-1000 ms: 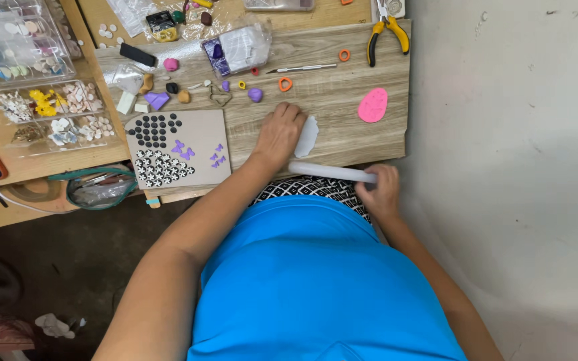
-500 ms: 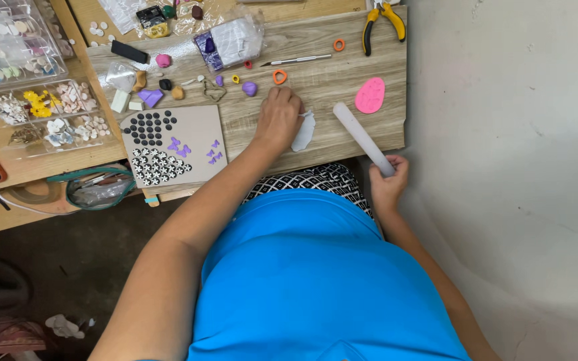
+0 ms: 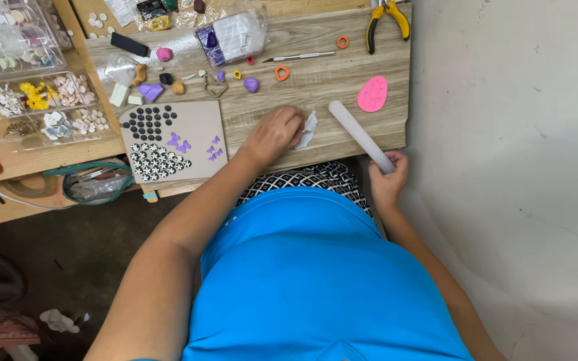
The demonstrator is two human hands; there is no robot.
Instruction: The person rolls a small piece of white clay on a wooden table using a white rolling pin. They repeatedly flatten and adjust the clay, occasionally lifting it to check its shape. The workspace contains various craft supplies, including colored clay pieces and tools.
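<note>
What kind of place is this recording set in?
Probably a home craft bench for clay modelling: a wooden table against a bare wall, a board of small clay pieces, compartment boxes of tiny parts, and a white roller in the right hand.

I see a wooden tabletop [image 3: 316, 50] carrying a grey board [image 3: 199, 127] of small clay pieces, a pink clay oval [image 3: 372, 93], yellow-handled pliers [image 3: 386, 17] and orange rings [image 3: 281, 73]
</note>
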